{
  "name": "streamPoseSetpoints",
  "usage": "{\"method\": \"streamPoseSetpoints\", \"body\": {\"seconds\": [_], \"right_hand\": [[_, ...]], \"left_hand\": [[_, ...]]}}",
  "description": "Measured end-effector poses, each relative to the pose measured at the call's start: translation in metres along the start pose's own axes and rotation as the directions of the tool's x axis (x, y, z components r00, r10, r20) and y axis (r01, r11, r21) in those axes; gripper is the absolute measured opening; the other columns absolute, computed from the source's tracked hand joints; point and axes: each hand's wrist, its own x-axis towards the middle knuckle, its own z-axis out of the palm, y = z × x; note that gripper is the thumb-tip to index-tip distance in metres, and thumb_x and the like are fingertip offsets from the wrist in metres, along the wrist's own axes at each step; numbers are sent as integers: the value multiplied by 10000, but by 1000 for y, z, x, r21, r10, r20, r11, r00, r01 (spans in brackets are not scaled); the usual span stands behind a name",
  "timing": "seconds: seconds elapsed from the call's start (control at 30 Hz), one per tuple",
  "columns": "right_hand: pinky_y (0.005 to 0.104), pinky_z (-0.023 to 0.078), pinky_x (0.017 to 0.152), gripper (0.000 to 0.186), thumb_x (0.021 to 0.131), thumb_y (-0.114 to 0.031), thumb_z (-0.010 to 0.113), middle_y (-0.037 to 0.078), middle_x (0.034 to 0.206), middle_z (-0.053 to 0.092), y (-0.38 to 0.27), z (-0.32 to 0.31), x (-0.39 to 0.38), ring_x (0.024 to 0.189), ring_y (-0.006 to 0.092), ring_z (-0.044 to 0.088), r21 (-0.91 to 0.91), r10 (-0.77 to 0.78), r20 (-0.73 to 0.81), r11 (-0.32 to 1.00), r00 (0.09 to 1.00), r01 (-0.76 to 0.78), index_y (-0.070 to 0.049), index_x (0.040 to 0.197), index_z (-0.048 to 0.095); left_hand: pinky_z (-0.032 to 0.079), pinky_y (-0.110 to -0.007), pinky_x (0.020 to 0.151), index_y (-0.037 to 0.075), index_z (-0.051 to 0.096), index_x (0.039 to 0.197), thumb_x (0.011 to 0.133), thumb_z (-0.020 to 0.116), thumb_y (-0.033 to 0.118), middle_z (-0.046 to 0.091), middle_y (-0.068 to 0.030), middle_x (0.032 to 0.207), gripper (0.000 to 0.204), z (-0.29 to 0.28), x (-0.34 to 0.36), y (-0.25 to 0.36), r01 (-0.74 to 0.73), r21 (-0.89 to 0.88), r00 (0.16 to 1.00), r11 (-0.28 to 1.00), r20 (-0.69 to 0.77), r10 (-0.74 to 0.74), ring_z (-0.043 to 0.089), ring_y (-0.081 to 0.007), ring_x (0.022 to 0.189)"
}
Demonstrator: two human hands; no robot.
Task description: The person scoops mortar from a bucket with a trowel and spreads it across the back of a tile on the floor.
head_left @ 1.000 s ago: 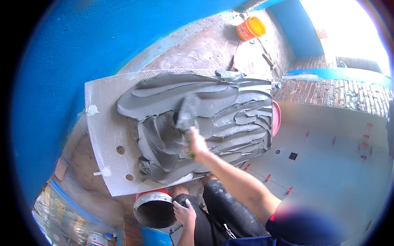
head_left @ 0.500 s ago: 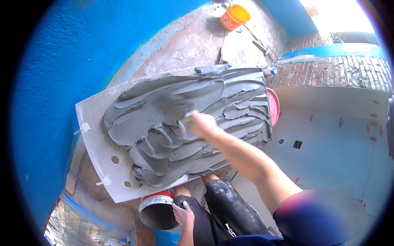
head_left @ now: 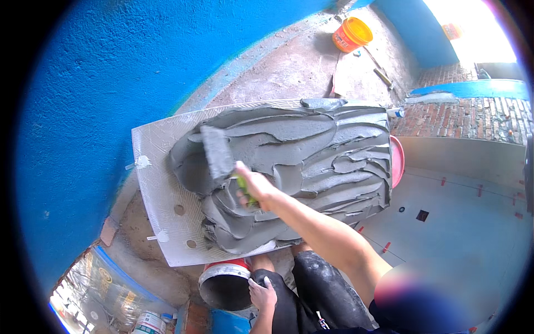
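Observation:
My right hand (head_left: 256, 189) grips the green handle of a trowel (head_left: 218, 153). The trowel's flat blade lies on thick grey mortar (head_left: 295, 131), near the left end of the spread. Ridges and folds run through the mortar over most of a large pale tile (head_left: 156, 192), whose ribbed back shows bare at the left with two round holes. Down at the lower edge, my left hand (head_left: 262, 294) lies on my left thigh beside a dark-mouthed bucket (head_left: 225, 289). Its fingers look loosely extended and nothing shows in them.
A blue wall (head_left: 100, 83) rises at the left. An orange bucket (head_left: 352, 34) stands on the rough floor at the back. Part of a pink round rim (head_left: 397, 161) shows past the tile's right end. Pale tiled floor (head_left: 445, 234) with red clips lies at the right.
My right hand has swept the trowel leftward over the mortar, leaving a smoothed patch there. The whole view has shifted, while my left hand stays at my thigh.

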Motion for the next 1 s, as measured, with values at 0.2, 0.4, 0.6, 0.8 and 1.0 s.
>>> {"method": "streamPoseSetpoints", "body": {"seconds": [0.2, 0.4, 0.6, 0.8, 1.0], "right_hand": [[528, 521, 685, 475, 979, -440, 440, 324, 892, 650, -50, 5, 66, 803, 451, 668, -783, -595, 29, 486, 803, 388, 23, 1061, 507], [531, 540, 783, 390, 949, -350, 486, 290, 908, 672, -82, -106, 62, 870, 447, 670, -961, -612, -160, 277, 775, 20, 11, 1095, 509], [508, 508, 878, 473, 968, -432, 490, 304, 1024, 657, -112, -289, 40, 998, 461, 634, -848, -619, -505, 487, 601, -210, 8, 1137, 538], [515, 483, 892, 461, 953, -397, 506, 319, 1026, 646, -117, -410, -4, 1006, 471, 621, -806, -709, -583, 448, 396, -386, 33, 1111, 558], [509, 467, 810, 391, 968, -330, 519, 334, 948, 624, -78, -309, -57, 942, 514, 581, -866, -687, -403, 501, 605, -7, 40, 1089, 551]], "left_hand": [[470, -483, 930, -65, 353, 1369, 937, 523, 456, 548, -280, 1218, 698, 19, -8, 22, -2, -33, 1000, 999, 8, 3, 577, -414, 1094], [474, -496, 903, -89, 379, 1343, 953, 508, 421, 565, -292, 1195, 655, 31, -14, 8, 16, -12, 998, 1000, -68, -17, 590, -429, 1064], [439, -484, 971, -100, 362, 1360, 954, 508, 411, 529, -312, 1261, 669, 55, -23, 12, 39, 14, 999, 999, -19, -39, 555, -437, 1133], [390, -470, 1047, -104, 340, 1381, 954, 504, 415, 472, -306, 1345, 691, 61, -36, 36, 146, -20, 987, 989, 73, -144, 485, -423, 1235], [431, -481, 980, -50, 420, 1338, 928, 546, 419, 541, -284, 1271, 635, 42, -39, 49, 217, -15, 975, 976, 57, -216, 536, -410, 1174]]}}
